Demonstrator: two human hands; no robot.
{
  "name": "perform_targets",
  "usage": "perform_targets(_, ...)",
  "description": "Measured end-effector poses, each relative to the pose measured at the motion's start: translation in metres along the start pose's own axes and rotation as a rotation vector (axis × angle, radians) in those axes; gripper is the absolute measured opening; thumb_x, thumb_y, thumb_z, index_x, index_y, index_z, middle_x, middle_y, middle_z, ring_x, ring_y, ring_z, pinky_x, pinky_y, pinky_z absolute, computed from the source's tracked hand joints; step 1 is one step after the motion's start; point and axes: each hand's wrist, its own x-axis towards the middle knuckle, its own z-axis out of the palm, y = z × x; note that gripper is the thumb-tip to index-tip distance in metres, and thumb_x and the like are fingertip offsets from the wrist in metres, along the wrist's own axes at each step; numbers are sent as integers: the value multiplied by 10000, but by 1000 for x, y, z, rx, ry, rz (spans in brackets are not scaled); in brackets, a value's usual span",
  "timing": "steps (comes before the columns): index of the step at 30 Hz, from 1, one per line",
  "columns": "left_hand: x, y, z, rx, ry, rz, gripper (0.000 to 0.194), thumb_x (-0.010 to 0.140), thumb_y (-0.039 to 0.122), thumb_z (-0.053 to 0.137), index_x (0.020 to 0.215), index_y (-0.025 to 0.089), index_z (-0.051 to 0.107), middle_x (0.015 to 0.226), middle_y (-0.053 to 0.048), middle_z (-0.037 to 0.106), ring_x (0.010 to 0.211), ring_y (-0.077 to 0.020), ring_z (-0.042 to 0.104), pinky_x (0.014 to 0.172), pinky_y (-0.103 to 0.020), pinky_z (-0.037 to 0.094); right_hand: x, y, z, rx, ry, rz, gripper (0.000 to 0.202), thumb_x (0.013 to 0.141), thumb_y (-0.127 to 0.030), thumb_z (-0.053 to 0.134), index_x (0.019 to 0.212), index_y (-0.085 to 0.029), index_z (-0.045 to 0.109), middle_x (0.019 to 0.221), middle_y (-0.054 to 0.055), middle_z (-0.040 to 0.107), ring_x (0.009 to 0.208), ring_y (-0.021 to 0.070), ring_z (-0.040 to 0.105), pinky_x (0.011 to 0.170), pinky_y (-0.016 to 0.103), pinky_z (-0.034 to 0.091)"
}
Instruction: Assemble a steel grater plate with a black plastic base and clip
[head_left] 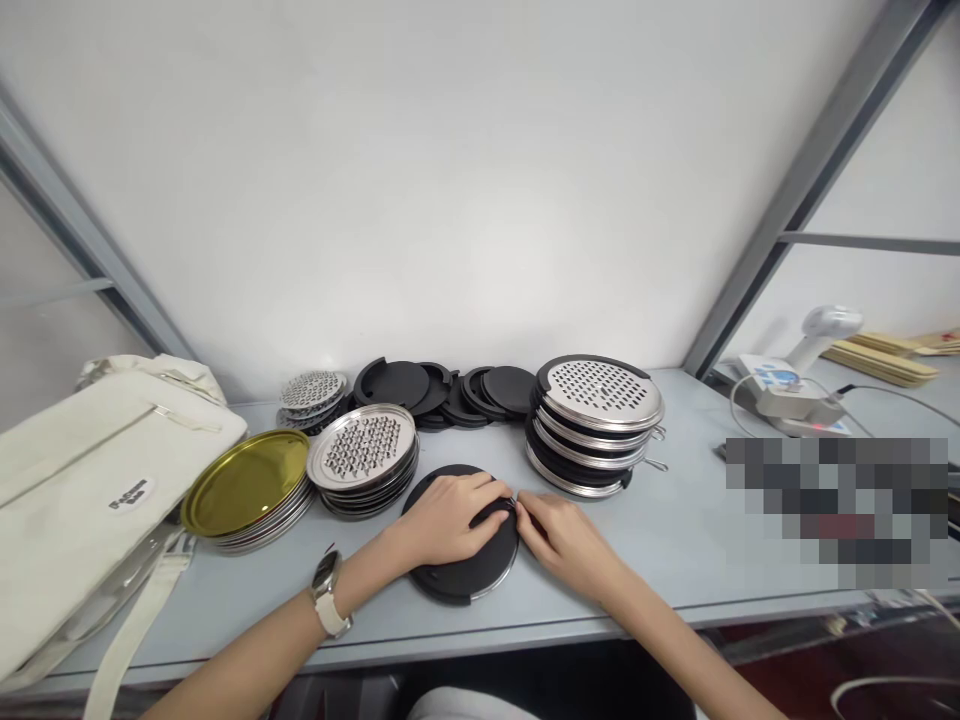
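Note:
A black round disc with a thin metal rim [450, 580] lies on the table in front of me. My left hand [454, 515] lies across its top, with thumb and fingers bent around its right edge. At that same edge, my right hand [555, 535] has its fingers closed on the rim, close to the left fingertips. What lies under the fingertips is hidden. Just behind the disc, to the left, stands a stack of round metal graters [364, 445]. Behind and to the right, round grater plates in black holders [600, 390] are piled up, with wire loops sticking out.
Gold and silver round plates [251, 485] are stacked at the left, beside a cream bag [97, 470]. Several black discs [401, 385] and small perforated plates [311, 390] lie along the wall. A white scanner on a stand [802, 370] is at the right, near wooden sticks [885, 360].

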Motion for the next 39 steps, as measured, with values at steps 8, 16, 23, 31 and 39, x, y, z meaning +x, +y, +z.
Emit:
perform_targets(8, -1, 0, 1, 21, 8, -5, 245, 932, 285, 431, 1141, 227, 544, 911, -36, 606, 795, -184, 594, 694, -283, 424, -2, -1, 0, 1, -1, -7, 215, 933, -207, 340, 772, -190, 480, 656, 20, 551, 611, 159, 522, 576, 262, 324)
perform_targets(16, -1, -1, 1, 9, 11, -3, 242, 931, 280, 430, 1137, 226, 545, 907, -38, 604, 797, -183, 595, 698, -280, 428, 0, 1, 1, -26, -2, -9, 200, 918, -202, 355, 752, -198, 466, 635, 10, 535, 597, 159, 518, 567, 264, 309)
perform_targets(23, -1, -1, 1, 23, 11, 4, 244, 932, 278, 426, 1136, 223, 548, 907, -33, 604, 786, -179, 593, 684, -281, 422, -2, 0, -1, -23, -27, 8, 209, 930, -224, 344, 742, -202, 433, 641, 9, 526, 603, 160, 513, 570, 263, 309)
perform_targets(31, 0, -1, 1, 22, 12, 2, 248, 932, 285, 424, 1134, 223, 553, 900, -40, 602, 788, -181, 593, 691, -277, 425, -1, -1, -1, 1, -5, -2, 208, 924, -211, 347, 759, -195, 472, 642, 11, 536, 600, 157, 512, 570, 263, 317)
perform_targets(39, -1, -1, 1, 21, 10, 2, 237, 937, 281, 420, 1129, 222, 545, 920, -37, 611, 812, -186, 596, 706, -283, 424, -1, -1, -1, -27, -5, 4, 202, 925, -208, 353, 765, -196, 474, 635, 4, 528, 594, 155, 513, 566, 258, 311)
